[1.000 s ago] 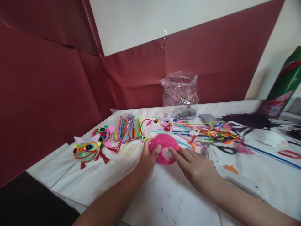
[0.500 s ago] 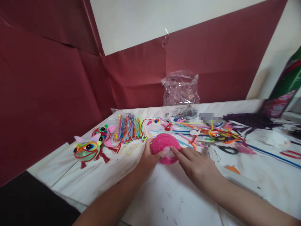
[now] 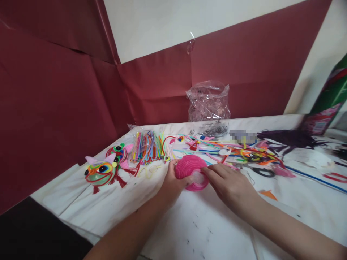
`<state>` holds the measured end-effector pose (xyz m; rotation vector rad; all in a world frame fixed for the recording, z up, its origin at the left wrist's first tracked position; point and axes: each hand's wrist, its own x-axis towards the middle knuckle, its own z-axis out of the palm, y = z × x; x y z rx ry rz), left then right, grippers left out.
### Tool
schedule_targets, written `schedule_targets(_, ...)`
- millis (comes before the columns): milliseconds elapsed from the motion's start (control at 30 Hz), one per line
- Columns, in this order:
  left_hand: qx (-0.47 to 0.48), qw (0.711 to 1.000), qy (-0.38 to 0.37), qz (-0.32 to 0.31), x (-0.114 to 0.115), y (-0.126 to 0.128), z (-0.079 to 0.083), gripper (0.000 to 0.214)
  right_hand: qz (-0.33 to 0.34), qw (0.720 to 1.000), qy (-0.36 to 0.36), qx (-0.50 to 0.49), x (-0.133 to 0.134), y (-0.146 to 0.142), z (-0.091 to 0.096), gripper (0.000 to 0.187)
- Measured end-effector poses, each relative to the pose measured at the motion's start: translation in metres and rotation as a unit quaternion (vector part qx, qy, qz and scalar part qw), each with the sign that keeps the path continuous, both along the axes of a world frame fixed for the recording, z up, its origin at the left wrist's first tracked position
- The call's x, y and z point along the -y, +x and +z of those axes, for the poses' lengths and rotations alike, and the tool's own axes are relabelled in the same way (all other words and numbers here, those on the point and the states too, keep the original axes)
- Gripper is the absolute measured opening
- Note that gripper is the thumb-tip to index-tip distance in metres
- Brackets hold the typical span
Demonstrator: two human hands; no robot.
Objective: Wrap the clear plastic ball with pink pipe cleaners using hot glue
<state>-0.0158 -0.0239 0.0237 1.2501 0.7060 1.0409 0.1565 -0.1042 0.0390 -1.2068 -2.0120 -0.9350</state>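
A round, ribbed pink paper lantern [image 3: 191,168] is held above the white table, its pale round opening tilted toward me. My left hand [image 3: 175,182] grips its left side, with the thumb lying near the opening's edge. At the lantern's right side, the fingers of my right hand [image 3: 225,180] are bent and pressed against the rim; some fingertips are hidden. To the left stand two decorated lion-head lanterns, a yellow-orange one [image 3: 99,170] in front and a red-green one [image 3: 119,153] behind, both with red tassels.
Behind the hands lies a bundle of coloured pipe cleaners [image 3: 149,148]. Loose pipe cleaners spread right, beside black-handled scissors [image 3: 262,171] and an orange scrap [image 3: 268,195]. A clear plastic bag [image 3: 208,103] stands against the dark red backing [image 3: 157,86]. Dark purple strands [image 3: 287,139] lie far right.
The lantern has turned slightly, its opening shifting right and down. My right fingers have moved from over the opening to the right rim; my left hand keeps its grip.
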Motion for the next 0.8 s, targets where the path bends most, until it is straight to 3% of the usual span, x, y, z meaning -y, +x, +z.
schedule_targets(200,-0.005,1.000,-0.009,-0.022,0.004,0.001,0.002,0.067,0.002,1.000,-0.005,-0.007,0.001,0.000,0.001,0.036)
schedule_targets(400,0.013,1.000,-0.007,-0.024,-0.002,0.001,-0.005,0.064,0.018,0.999,-0.024,-0.033,-0.001,0.001,-0.001,0.029)
schedule_targets(600,0.062,0.996,-0.055,0.032,-0.006,0.003,-0.004,0.064,0.096,0.987,0.037,-0.127,0.003,0.000,0.009,0.021)
schedule_targets(700,0.082,0.993,-0.073,0.046,-0.005,0.003,0.000,0.065,0.140,0.976,0.006,-0.168,0.006,-0.004,0.007,0.022)
schedule_targets(800,0.100,0.991,-0.076,0.037,-0.005,0.002,0.001,0.064,0.087,0.967,-0.059,-0.231,0.002,-0.007,-0.002,0.011)
